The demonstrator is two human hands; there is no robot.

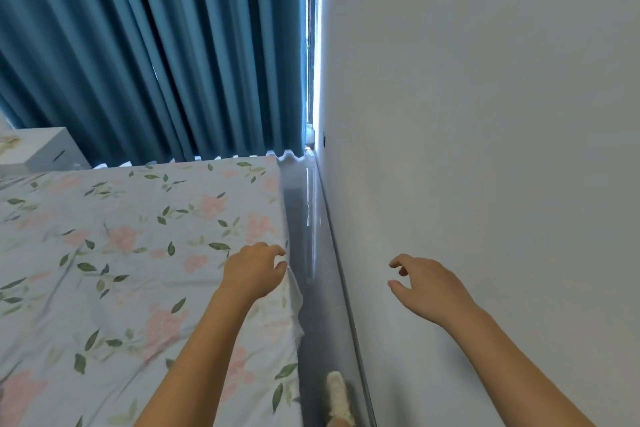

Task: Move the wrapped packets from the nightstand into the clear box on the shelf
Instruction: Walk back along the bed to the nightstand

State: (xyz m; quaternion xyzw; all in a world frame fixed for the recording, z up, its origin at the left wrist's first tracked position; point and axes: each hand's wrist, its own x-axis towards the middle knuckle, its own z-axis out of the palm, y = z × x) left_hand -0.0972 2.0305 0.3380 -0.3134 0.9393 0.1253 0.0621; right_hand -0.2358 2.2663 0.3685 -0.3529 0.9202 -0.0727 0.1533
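White and boxy, the nightstand sits at the far left beyond the bed, against the blue curtain; its top is cut off by the frame edge, so whether any packets lie on it cannot be told. Both hands hang in the air with fingers loosely curled and holding nothing: the left hand over the bed's edge, the right hand before the wall. One shoe shows on the floor.
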